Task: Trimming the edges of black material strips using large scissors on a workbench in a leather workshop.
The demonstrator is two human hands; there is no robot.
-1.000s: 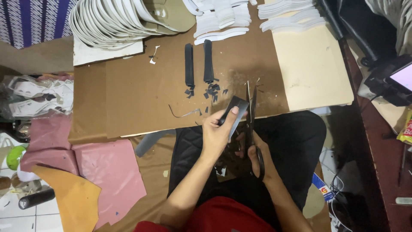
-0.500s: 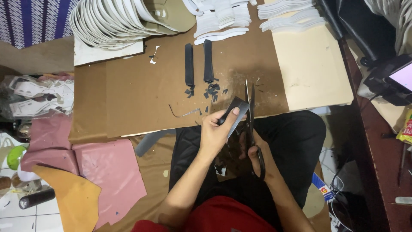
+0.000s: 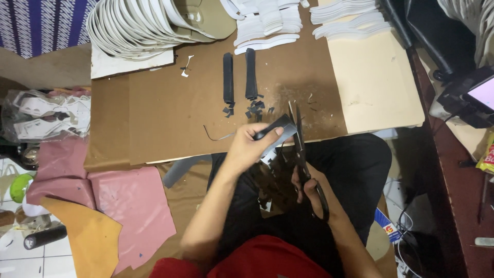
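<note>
Left hand (image 3: 253,145): closed in a pinch on a dark grey flat strip of sheet material (image 3: 278,128), held just over the near edge of the brown cardboard worktop (image 3: 170,108).
Right hand (image 3: 309,188): closed through the handles of black long-bladed scissors (image 3: 300,141); blades point away from the body, set against the strip's right end.
Step in hand: trimming the end of the strip, by my reading; the blades look near closing, though the gap is hard to see.
Next move calls for: a steady pinch on the strip and a clean closing of the blades along the end line.
Finished-looking pieces: two dark narrow strips (image 3: 237,76) lie side by side mid-worktop, small dark offcuts (image 3: 253,107) scattered just below them.
Surroundings: fanned stack of white sole-shaped cutouts (image 3: 139,23) at the far left corner; pale cream board (image 3: 373,82) at the right edge; pink sheets (image 3: 128,198) left of the lap.
Hard to make out: cut line hidden by thumb and blades; scraps on the dark lap barely show; the strip's full length is covered by fingers.
</note>
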